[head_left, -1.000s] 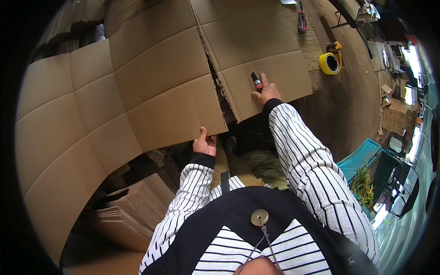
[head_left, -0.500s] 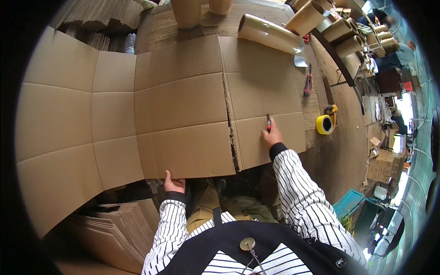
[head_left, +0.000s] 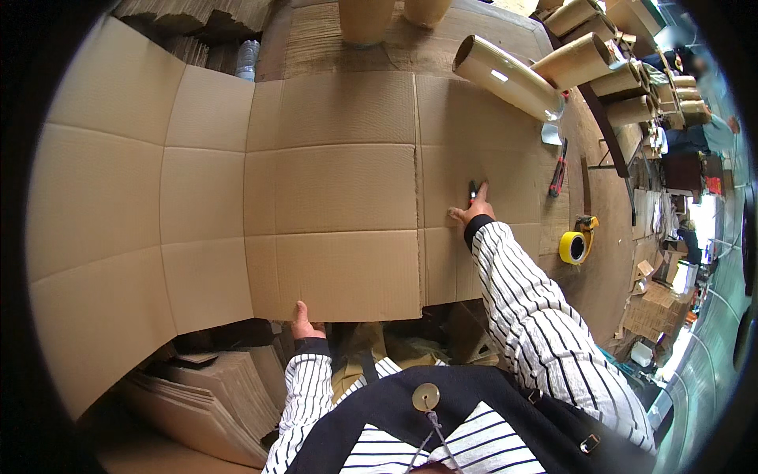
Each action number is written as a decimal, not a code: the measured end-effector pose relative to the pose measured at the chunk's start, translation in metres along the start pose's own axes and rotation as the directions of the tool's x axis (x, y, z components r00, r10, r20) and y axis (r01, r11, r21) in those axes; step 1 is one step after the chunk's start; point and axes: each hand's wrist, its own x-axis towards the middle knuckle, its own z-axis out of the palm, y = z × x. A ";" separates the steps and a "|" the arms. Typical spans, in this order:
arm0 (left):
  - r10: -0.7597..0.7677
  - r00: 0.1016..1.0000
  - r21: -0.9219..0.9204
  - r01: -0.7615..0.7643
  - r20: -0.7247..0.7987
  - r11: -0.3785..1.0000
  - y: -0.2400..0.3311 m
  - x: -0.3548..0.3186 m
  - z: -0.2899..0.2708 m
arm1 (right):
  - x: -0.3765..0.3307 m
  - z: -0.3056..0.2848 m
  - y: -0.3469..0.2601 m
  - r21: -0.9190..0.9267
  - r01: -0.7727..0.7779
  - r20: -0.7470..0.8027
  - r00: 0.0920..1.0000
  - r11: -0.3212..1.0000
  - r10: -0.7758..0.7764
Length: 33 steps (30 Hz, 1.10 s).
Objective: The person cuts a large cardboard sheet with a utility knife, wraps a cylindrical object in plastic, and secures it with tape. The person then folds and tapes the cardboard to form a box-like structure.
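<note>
A large creased cardboard sheet [head_left: 332, 189] spreads across the worktable, its left part bending down past the left side. My left hand [head_left: 305, 322] grips its near edge, thumb on top and fingers hidden underneath. Against its right side lies another cardboard piece [head_left: 517, 186], with a thin seam between the two. On this piece my right hand [head_left: 477, 210] rests with thumb and forefinger spread, a black-and-red utility knife [head_left: 473, 189] tucked in the grip. Its blade end is too small to make out.
Cardboard tubes [head_left: 505, 77] lie at the far right, others upright at the back. Another red-and-black utility knife [head_left: 558, 168] and a yellow tape roll [head_left: 572, 247] sit to the right. Stacked cardboard sheets [head_left: 213, 395] stand below left; a plastic bottle [head_left: 247, 60] is behind.
The dark gap between the two cardboard pieces has narrowed to a thin seam. My right thumb and forefinger have spread onto the right piece. The view has shifted slightly.
</note>
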 end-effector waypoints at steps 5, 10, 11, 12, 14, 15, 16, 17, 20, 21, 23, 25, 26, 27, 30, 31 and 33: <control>0.075 0.991 -0.016 -0.078 -0.110 0.997 0.016 0.006 -0.014 | 0.007 -0.001 0.005 -0.072 -0.023 0.021 0.999 0.997 0.025; 0.088 0.975 0.041 -0.081 -0.203 0.996 0.085 -0.026 -0.028 | 0.007 0.002 0.013 -0.070 -0.035 0.098 0.994 0.997 0.042; 0.120 0.959 0.054 -0.110 -0.255 0.993 0.074 -0.016 -0.040 | 0.013 0.006 0.026 -0.119 -0.006 0.070 0.997 0.993 0.015; 0.160 0.939 0.063 -0.148 -0.306 0.987 0.066 -0.008 -0.051 | 0.011 0.005 0.019 -0.165 0.031 0.041 0.999 0.986 -0.025; 0.012 0.976 -0.013 -0.015 -0.217 1.000 0.062 0.001 -0.064 | 0.005 0.001 0.010 -0.173 0.005 0.057 0.998 0.985 0.005; -0.060 0.984 -0.048 0.052 -0.169 0.997 0.062 0.000 -0.070 | 0.003 -0.001 0.007 -0.179 -0.005 0.066 0.998 0.984 0.017; -0.130 0.984 -0.078 0.122 -0.118 0.989 0.061 -0.001 -0.077 | 0.010 0.003 0.013 -0.077 -0.033 0.092 0.995 0.996 0.040; -0.156 0.982 -0.117 0.144 -0.106 0.983 0.063 -0.002 -0.077 | 0.019 0.010 0.024 0.030 -0.073 0.115 0.991 0.997 0.069; -0.219 0.955 -0.122 0.197 -0.200 0.973 0.082 -0.016 -0.045 | 0.001 -0.004 0.011 -0.202 -0.066 0.074 0.994 0.977 0.082; -0.296 0.939 -0.004 0.300 -0.177 0.954 0.082 -0.011 -0.055 | 0.000 -0.004 0.005 -0.202 -0.066 0.087 0.993 0.977 0.085; -0.668 0.742 0.676 0.519 -0.052 0.524 0.106 -0.011 -0.049 | -0.004 -0.007 0.000 -0.195 -0.095 0.099 0.988 0.976 0.116; -0.799 0.600 0.935 0.306 -0.041 0.182 0.128 -0.021 -0.003 | -0.010 -0.010 -0.007 -0.170 -0.117 0.128 0.982 0.979 0.140; -0.808 0.564 0.959 0.093 0.169 0.266 0.130 -0.012 0.019 | -0.013 -0.010 -0.009 -0.181 -0.118 0.119 0.983 0.976 0.140; -0.786 0.539 0.945 -0.069 0.304 0.318 0.135 -0.005 0.059 | -0.016 -0.009 -0.010 -0.190 -0.119 0.109 0.984 0.974 0.141; -0.513 0.711 0.871 -0.318 0.481 0.375 0.123 0.020 0.200 | 0.010 0.026 0.030 -0.010 -0.167 0.119 0.979 0.986 0.167; -0.410 0.622 0.742 -0.503 0.667 0.443 0.097 0.064 0.220 | 0.017 0.033 0.038 0.072 -0.198 0.134 0.973 0.978 0.187; -0.080 0.512 0.515 -0.821 0.855 0.245 0.072 0.122 0.289 | -0.009 0.005 -0.009 -0.129 -0.105 0.096 0.988 0.986 0.118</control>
